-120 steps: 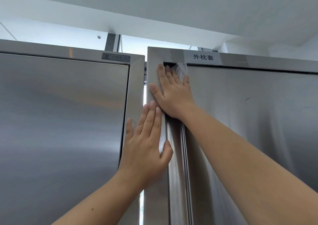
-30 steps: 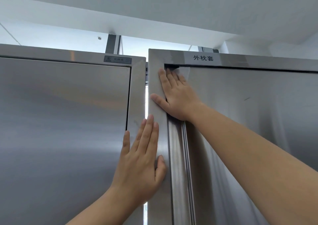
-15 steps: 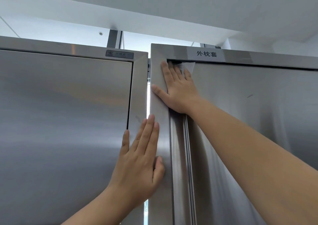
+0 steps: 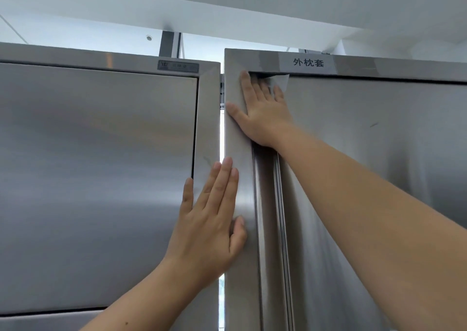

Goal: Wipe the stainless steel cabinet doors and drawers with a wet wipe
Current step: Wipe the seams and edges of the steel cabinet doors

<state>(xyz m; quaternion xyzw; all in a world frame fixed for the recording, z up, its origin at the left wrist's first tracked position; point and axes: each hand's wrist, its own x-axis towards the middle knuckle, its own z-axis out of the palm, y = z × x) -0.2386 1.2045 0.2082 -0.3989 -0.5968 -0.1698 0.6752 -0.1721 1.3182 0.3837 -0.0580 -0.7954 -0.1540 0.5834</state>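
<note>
The right hand (image 4: 262, 113) lies flat at the upper-left corner of the right cabinet door (image 4: 379, 179), fingers straight and slightly spread, pressing the wet wipe (image 4: 279, 81) against the steel. A pale corner of the wipe peeks out past the fingertips at about 1 o'clock from the palm, just below the label (image 4: 308, 62) with Chinese characters. The left hand (image 4: 209, 219), at 7 o'clock from the right, rests open with fingers together across the gap between the two cabinets, holding nothing, apparently as a brace. The wiping seems to be at this door's top corner, so the broad panel toward 3 and 5 o'clock probably remains; the left cabinet door (image 4: 96, 179) at 9 o'clock shows no sure sign either way, and no drawers are in view
</note>
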